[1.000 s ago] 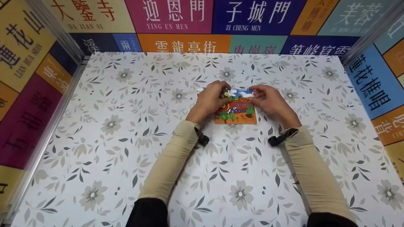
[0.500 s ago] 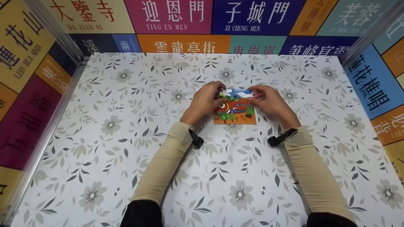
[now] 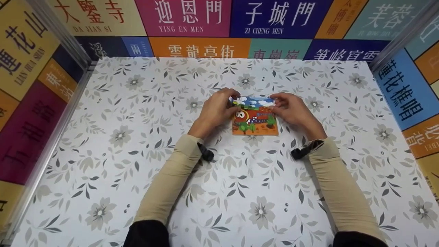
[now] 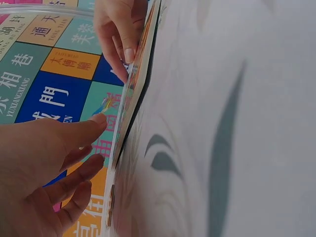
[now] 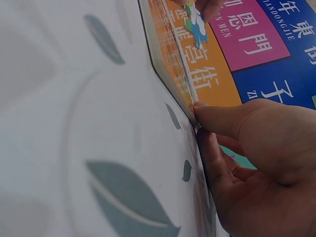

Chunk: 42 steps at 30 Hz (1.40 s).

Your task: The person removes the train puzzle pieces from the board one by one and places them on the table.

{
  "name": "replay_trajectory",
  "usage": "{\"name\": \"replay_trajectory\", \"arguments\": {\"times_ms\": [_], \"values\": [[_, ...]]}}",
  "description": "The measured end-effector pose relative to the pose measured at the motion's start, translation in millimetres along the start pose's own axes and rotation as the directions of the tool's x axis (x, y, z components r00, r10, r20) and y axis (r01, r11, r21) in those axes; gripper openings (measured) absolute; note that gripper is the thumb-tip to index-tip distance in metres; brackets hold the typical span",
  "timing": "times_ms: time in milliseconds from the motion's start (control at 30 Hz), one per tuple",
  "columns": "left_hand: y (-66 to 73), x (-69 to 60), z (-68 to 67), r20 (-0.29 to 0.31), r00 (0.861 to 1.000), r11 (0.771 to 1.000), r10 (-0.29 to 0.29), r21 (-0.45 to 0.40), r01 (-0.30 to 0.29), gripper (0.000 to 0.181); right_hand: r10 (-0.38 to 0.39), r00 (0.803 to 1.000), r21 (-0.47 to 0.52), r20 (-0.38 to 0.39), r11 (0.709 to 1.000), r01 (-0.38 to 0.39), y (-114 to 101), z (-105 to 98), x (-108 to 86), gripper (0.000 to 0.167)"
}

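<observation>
Picture board (image 3: 257,118), showing a red animal with big eyes, lies flat on the flowery desk (image 3: 260,171), while the left hand (image 3: 213,109) pinches a small, bright piece (image 5: 196,24) by its far left corner and the right hand (image 3: 292,108) holds its right edge.

A white floral tabletop (image 3: 267,187) (grey leaves and blossoms) stands among colourful lettered panels (image 3: 188,18); corner posts (image 3: 69,34), rather blurred, look metallic.
</observation>
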<state>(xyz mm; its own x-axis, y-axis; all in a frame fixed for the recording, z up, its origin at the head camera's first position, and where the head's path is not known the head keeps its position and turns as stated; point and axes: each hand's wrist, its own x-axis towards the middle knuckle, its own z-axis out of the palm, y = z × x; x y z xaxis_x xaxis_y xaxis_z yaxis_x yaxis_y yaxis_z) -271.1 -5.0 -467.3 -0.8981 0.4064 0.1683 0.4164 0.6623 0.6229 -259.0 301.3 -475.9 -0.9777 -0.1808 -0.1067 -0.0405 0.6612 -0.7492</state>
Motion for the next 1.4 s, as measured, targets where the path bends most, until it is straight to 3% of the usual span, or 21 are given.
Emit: {"name": "replay_trajectory", "arguments": {"times_ms": [300, 567, 800, 1100, 1400], "values": [[-10.1, -10.9, -11.4, -0.045, 0.999, 1.0, 0.007, -0.015, -0.007, 0.041, -0.029, 1.0, -0.013, -0.01, 0.999, 0.029, 0.4, 0.2, 0.5, 0.048], [-20.7, -19.1, -22.8, -0.071, 0.997, 1.0, -0.023, -0.022, 0.022, 0.043, -0.054, 0.998, -0.036, -0.029, 0.998, 0.053, 0.2, 1.1, 0.6, 0.048], [-35.7, -27.6, -35.9, -0.084, 0.995, 0.998, -0.048, -0.031, 0.045, 0.043, -0.038, 0.999, -0.027, -0.019, 0.999, 0.038, -1.6, 0.8, 0.2, 0.047], [-57.7, -34.4, -49.8, -0.144, 0.988, 0.998, -0.056, -0.037, 0.051, 0.039, -0.033, 0.999, -0.029, -0.016, 0.999, 0.033, -1.9, 0.1, -0.8, 0.048], [-81.2, -38.2, -63.2, -0.127, 0.986, 0.992, -0.105, -0.088, 0.095, 0.041, -0.033, 0.999, -0.039, -0.02, 0.999, 0.032, 0.7, 0.1, -0.1, 0.047]]}}
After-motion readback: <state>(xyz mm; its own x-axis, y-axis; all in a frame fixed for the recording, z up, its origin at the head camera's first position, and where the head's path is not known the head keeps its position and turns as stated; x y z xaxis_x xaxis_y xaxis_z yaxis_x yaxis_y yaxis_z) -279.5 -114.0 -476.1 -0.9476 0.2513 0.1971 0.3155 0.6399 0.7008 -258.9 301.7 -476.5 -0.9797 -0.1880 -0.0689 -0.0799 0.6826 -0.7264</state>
